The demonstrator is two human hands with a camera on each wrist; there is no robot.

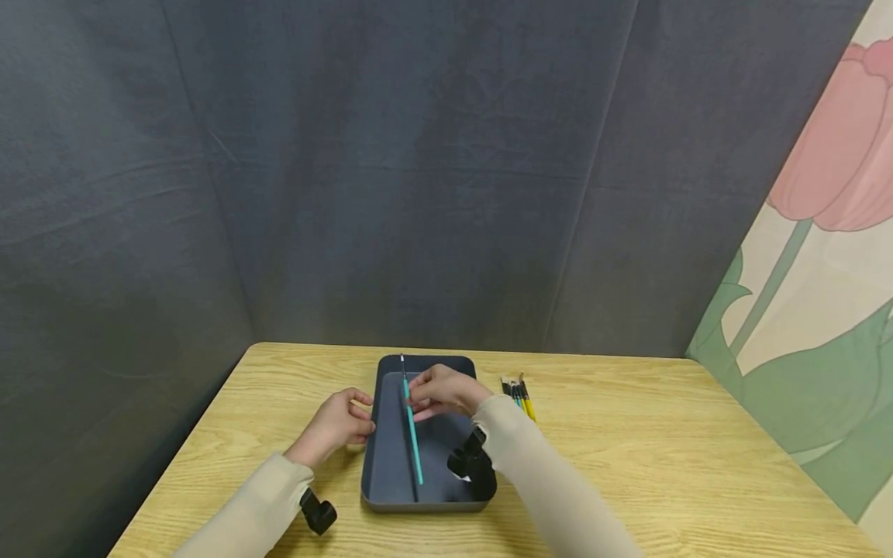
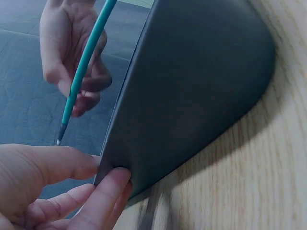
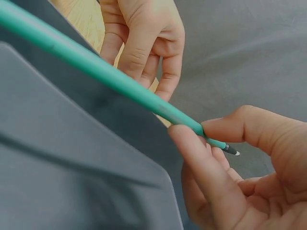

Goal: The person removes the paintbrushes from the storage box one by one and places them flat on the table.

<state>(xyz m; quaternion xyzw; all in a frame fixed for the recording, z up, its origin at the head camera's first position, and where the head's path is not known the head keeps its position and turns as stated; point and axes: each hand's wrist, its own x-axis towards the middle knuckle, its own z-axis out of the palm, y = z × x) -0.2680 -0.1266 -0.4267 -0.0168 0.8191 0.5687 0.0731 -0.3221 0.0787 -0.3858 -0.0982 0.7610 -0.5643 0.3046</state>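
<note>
My right hand [image 1: 446,390] pinches a thin teal paintbrush [image 3: 115,81] between thumb and fingertips. The paintbrush is held lengthwise over a dark grey rectangular tray [image 1: 449,496], its bristle tip towards the far end, and its shadow falls on the tray floor. At the tray's left side is my left hand [image 1: 337,425]. Its thumb meets the rim while its other fingers lie against the outer wall, holding the edge, as the left wrist view shows. The inside of the tray is partly hidden by my right hand and sleeve.
Several paintbrushes [image 1: 518,394] with yellow, teal and black handles lie just right of the tray, partly behind my right sleeve. The wooden table [image 1: 663,449] ends at a dark curtain [image 1: 418,194]. A flower-patterned cloth [image 1: 823,325] hangs at the right.
</note>
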